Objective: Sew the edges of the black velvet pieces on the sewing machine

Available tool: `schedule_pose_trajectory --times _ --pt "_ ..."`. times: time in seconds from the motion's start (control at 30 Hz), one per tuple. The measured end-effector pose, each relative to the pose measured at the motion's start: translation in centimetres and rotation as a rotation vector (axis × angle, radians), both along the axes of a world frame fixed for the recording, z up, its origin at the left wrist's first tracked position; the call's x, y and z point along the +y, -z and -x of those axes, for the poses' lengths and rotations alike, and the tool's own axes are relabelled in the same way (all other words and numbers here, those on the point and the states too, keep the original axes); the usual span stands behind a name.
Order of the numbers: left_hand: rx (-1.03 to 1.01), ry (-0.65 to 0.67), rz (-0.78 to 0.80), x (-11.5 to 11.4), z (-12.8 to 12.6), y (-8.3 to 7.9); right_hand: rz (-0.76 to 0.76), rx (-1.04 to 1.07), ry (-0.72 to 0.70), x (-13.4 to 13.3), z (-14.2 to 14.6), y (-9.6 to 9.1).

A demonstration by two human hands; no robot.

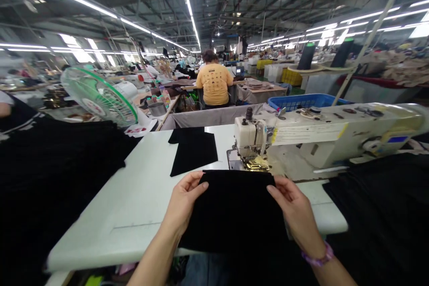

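Far left: heap of black garments (50, 178) covering the tabletop (140, 205) edge, green-bladed fan (98, 97) behind it. Small black fabric piece (192, 149) lies flat mid-tabletop, well apart from the hands.

Left hand (183, 203): fingers curled, pinching the top-left corner of the black fabric panel (236, 210), thumb on top of the cloth. Panel lies flat on the near tabletop edge, its lower part hanging over toward the person, top edge just in front of the sewing machine (321, 136) presser foot.

Right hand (296, 210): fingers together, pinching the top-right corner, thumb on top; purple bracelet (318, 257) on the wrist.

Right of the machine: another black fabric pile (382, 205). Behind it a blue crate (306, 100). Background centre: a person in a yellow shirt (214, 81), seated, back turned.
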State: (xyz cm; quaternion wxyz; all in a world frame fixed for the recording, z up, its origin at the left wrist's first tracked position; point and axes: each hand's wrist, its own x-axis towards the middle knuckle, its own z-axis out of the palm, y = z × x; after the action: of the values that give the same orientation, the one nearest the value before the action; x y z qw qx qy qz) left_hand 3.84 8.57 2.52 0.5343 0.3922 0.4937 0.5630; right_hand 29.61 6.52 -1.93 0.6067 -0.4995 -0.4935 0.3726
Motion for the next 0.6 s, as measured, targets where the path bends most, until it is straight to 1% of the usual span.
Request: schedule_pose_trajectory --times 0.1,0.2,0.27,0.33,0.4,0.47,0.6 --pt "-0.055 -0.094 0.0 -1.2 -0.4 -0.8 0.036 0.02 0.119 -1.0 -0.2 0.0" --pt "-0.096 -0.12 -0.017 -1.7 -0.5 -1.1 0.086 0.039 0.19 -1.3 -0.5 0.4" --pt "-0.105 -0.127 -0.034 -2.0 -0.6 -1.4 0.109 0.096 0.195 -1.4 -0.6 0.6" --pt "-0.089 -0.159 -0.051 -2.1 -0.7 -1.6 0.118 0.212 0.181 -1.5 -0.5 0.5" --pt "-0.064 -0.198 -0.065 -2.2 -0.7 -1.8 0.128 0.348 0.173 -1.5 -0.4 0.2" --pt "-0.051 -0.204 -0.075 -2.2 -0.8 -1.8 0.142 0.461 0.183 -1.5 -0.3 -0.4" --pt "-0.052 -0.202 -0.111 -2.1 -0.8 -1.5 0.167 0.552 0.183 -1.5 -0.1 -1.4"
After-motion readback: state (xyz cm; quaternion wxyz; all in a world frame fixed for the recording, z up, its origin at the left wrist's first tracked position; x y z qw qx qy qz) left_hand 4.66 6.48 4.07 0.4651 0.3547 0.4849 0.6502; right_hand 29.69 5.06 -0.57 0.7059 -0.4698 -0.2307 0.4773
